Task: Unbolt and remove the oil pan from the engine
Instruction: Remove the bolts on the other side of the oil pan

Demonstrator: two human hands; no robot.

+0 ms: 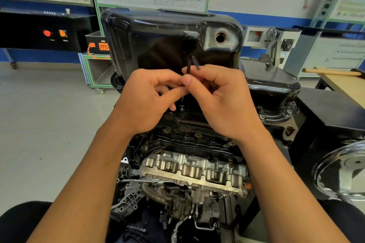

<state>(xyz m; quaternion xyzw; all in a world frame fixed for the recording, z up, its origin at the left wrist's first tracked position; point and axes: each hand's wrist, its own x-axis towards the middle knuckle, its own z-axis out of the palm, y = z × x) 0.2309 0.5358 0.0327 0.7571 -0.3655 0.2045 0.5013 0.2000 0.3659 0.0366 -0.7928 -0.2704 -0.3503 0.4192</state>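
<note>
The loose bolts (pixel 190 65) pinched in the right hand (pixel 223 102) could have slipped and dropped into the engine (pixel 197 167) below, as only a thumb and fingertips held them while both hands crowded together. The oil pan (pixel 158 31) sat on top of the upturned engine, its near flange just under the hands. With fasteners out, a nudge might have shifted it. The right hand was curled, clamped on two dark bolts poking up above its thumb. The left hand (pixel 146 100), fingers curled and touching the right, appeared to pinch a thin flange bolt (pixel 182 105) standing at the pan's near edge.
</note>
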